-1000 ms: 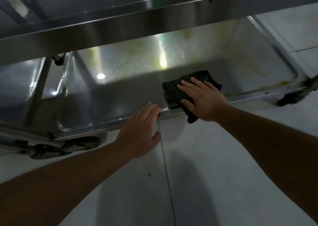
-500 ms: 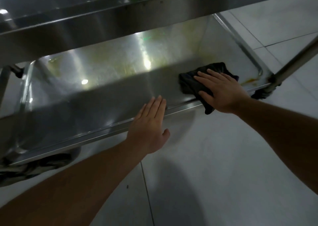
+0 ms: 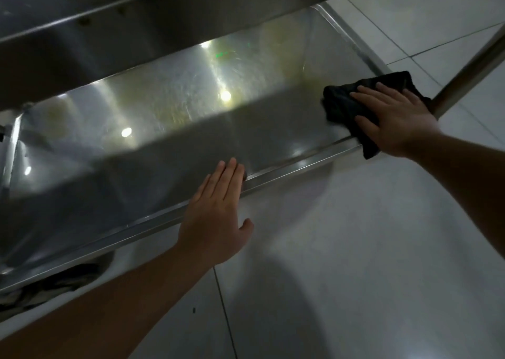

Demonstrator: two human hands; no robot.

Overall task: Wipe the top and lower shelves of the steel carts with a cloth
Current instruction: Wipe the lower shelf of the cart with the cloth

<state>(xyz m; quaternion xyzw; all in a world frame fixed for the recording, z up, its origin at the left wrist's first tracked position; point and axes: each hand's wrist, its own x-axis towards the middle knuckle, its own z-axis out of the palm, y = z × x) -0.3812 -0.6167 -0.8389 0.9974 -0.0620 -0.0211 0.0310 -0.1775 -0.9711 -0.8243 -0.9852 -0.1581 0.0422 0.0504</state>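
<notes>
Cloth lies flat under right hand's straight fingers.

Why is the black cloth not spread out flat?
It is bunched: the cloth lies crumpled under the right hand, one corner hanging over the lower shelf edge.

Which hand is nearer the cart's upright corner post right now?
Right. The right hand presses the black cloth flat in the lower shelf's corner beside the post; the left hand rests on the shelf's front rim, mid-length.

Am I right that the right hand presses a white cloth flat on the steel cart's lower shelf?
Not quite: the head view shows the crumpled cloth is black, not white. The right hand does press it flat on the steel cart's lower shelf.
</notes>
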